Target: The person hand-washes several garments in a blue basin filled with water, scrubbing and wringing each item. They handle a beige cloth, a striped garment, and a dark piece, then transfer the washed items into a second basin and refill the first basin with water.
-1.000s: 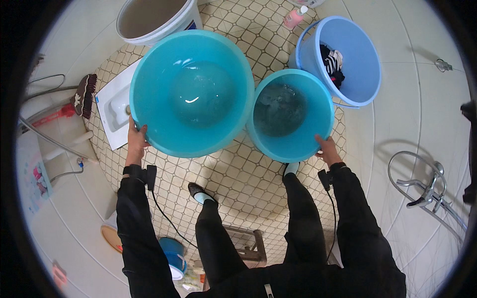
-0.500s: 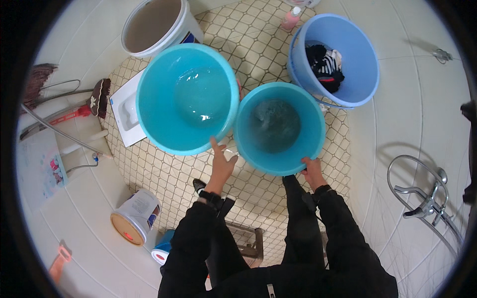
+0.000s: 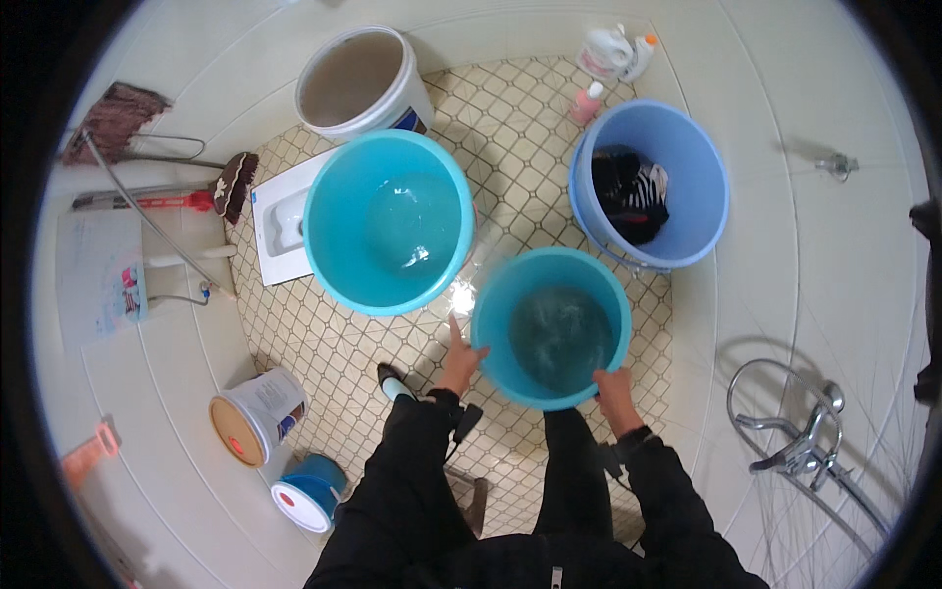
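My right hand [image 3: 614, 393] is closed on the near right rim of a teal basin [image 3: 490, 294] that holds murky grey water. At that basin's near left side is my left hand [image 3: 459, 363], fingers stretched out and thumb close to the rim; whether it touches cannot be made out. Farther left stands a larger turquoise basin [image 3: 329, 226] with clear water in it, now apart from the teal one. To the far right, a blue bucket [image 3: 692, 187] has dark and striped clothes [image 3: 638, 196] inside.
A white squat toilet [image 3: 267, 231] lies beside the turquoise basin. Behind it is a white bucket [image 3: 417, 103] of brownish water. Bottles [image 3: 601, 54] stand at the far wall, lidded pails [image 3: 275, 402] at left, a shower tap [image 3: 810, 442] at right. A stool [image 3: 475, 506] is between my legs.
The teal basin has come nearer to me, and a gap now separates it from the turquoise basin. My left hand has shifted from the turquoise rim to the teal basin's side.
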`<state>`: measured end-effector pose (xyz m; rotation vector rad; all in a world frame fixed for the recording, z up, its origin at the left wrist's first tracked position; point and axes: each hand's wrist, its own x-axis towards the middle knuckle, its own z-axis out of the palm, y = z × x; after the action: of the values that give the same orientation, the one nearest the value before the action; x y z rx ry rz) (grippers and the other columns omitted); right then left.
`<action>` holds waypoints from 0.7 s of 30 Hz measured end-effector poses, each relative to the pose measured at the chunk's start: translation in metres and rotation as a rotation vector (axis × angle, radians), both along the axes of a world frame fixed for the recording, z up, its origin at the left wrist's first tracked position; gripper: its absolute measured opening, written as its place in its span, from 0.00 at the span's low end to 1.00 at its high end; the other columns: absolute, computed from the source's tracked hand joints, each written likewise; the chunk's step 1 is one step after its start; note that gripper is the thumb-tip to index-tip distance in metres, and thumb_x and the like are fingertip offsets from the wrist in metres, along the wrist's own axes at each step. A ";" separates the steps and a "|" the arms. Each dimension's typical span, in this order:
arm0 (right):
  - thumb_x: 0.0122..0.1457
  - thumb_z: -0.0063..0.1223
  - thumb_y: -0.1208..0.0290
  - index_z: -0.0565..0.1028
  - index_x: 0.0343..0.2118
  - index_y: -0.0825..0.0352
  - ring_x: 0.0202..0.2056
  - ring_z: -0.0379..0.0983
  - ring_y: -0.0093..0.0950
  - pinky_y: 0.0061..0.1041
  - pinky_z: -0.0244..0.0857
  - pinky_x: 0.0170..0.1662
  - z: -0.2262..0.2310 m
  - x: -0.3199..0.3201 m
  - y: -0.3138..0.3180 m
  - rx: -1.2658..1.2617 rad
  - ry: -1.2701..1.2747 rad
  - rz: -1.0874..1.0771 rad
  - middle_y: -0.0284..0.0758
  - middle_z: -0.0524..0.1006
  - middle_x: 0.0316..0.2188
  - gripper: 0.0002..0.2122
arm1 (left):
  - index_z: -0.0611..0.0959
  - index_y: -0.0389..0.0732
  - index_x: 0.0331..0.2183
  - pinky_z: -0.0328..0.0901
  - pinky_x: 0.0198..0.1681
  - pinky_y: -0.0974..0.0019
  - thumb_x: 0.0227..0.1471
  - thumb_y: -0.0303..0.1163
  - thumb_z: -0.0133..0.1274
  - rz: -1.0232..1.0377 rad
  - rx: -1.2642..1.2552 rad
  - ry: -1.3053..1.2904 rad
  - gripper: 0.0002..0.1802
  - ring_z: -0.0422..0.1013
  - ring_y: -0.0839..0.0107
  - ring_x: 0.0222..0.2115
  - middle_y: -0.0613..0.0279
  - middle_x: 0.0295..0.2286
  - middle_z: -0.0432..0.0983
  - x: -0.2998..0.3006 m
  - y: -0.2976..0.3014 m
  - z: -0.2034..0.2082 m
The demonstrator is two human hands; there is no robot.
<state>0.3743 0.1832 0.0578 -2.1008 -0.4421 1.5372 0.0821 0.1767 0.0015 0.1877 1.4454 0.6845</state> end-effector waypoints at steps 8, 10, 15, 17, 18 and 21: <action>0.41 0.51 0.80 0.70 0.15 0.70 0.10 0.61 0.21 0.23 0.52 0.12 0.104 -0.020 0.011 -0.036 -0.083 0.122 0.31 0.67 0.11 0.03 | 0.59 0.41 0.60 0.64 0.35 0.65 0.49 0.23 0.52 -0.165 -0.009 -0.038 0.37 0.68 0.72 0.32 0.60 0.34 0.74 -0.047 -0.016 0.085; 0.41 0.51 0.79 0.71 0.19 0.71 0.13 0.65 0.24 0.24 0.58 0.16 0.131 -0.034 0.023 -0.035 -0.134 0.202 0.34 0.70 0.14 0.02 | 0.58 0.39 0.61 0.64 0.32 0.67 0.50 0.24 0.52 -0.154 0.043 -0.016 0.37 0.68 0.73 0.29 0.61 0.31 0.73 -0.064 -0.012 0.103; 0.41 0.53 0.76 0.69 0.36 0.73 0.28 0.75 0.35 0.30 0.68 0.33 0.180 -0.096 0.064 0.240 -0.349 0.414 0.41 0.76 0.27 0.16 | 0.56 0.36 0.61 0.64 0.29 0.68 0.52 0.26 0.51 -0.200 0.068 0.091 0.37 0.68 0.73 0.25 0.61 0.25 0.72 -0.105 0.006 0.128; 0.42 0.53 0.75 0.66 0.42 0.73 0.35 0.75 0.39 0.33 0.68 0.41 0.189 -0.127 0.086 0.290 -0.419 0.551 0.44 0.76 0.33 0.21 | 0.56 0.36 0.61 0.65 0.28 0.67 0.52 0.26 0.51 -0.229 0.058 0.146 0.37 0.68 0.73 0.24 0.61 0.25 0.72 -0.126 0.019 0.130; 0.43 0.53 0.74 0.65 0.44 0.73 0.35 0.75 0.41 0.34 0.68 0.41 0.193 -0.143 0.096 0.425 -0.464 0.649 0.46 0.76 0.34 0.22 | 0.56 0.36 0.61 0.62 0.25 0.68 0.52 0.26 0.50 -0.179 0.066 0.114 0.36 0.66 0.75 0.23 0.63 0.25 0.71 -0.137 0.026 0.130; 0.44 0.54 0.74 0.64 0.45 0.73 0.37 0.75 0.41 0.35 0.67 0.41 0.203 -0.186 0.128 0.265 -0.538 0.651 0.48 0.75 0.34 0.23 | 0.55 0.36 0.61 0.55 0.19 0.71 0.53 0.26 0.48 -0.032 0.014 -0.007 0.36 0.61 0.78 0.19 0.66 0.24 0.68 -0.165 0.042 0.126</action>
<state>0.1884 0.3108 0.2612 -2.2437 -1.5532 1.0815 -0.0831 0.2189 0.1274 0.2183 1.4288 0.6686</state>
